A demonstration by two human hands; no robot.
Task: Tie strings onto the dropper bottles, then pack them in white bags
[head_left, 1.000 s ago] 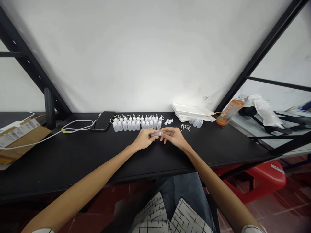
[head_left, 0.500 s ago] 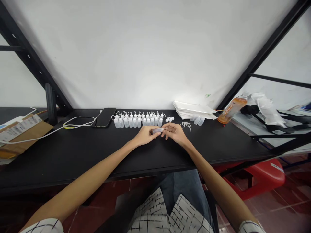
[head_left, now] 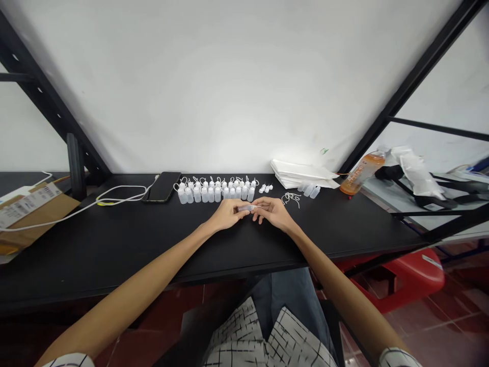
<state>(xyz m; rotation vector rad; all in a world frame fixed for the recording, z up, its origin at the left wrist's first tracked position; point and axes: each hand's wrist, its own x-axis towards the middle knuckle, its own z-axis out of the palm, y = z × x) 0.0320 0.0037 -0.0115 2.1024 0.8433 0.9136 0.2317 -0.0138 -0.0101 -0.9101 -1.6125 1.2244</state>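
Going left to right with the bottle row (head_left: 217,194) as the landmark, a cardboard package (head_left: 34,209) is seen well to its left, then a white cable (head_left: 130,186) closer in, and a dark phone (head_left: 164,187) is set just beside the row's left end. The row itself is made up of little whitish bottles stood upright on the black table (head_left: 114,244). In front of the row's right end, one small bottle (head_left: 245,208) is held on its side. It can probably be treated as really light; the body looks like soft, squeezable plastic, so it'd be dented before it'd be cracked, and it might be a bit slick. Best held around the middle of the body, gently, with the neck end left reachable. Position-wise it's sandwiched between the hands: the body is wrapped by the thumb and curled fingers of the left hand (head_left: 226,214), and the neck end looks pinched by the bent fingers of the right hand (head_left: 275,213), though the exact contact can't be made out. Just right of the row, small white tips (head_left: 266,188) are laid out, then tangled white cords (head_left: 291,197), a paper stack (head_left: 301,176), a few loose bottles (head_left: 308,190) and, well off to the right, an orange drink bottle (head_left: 362,172).
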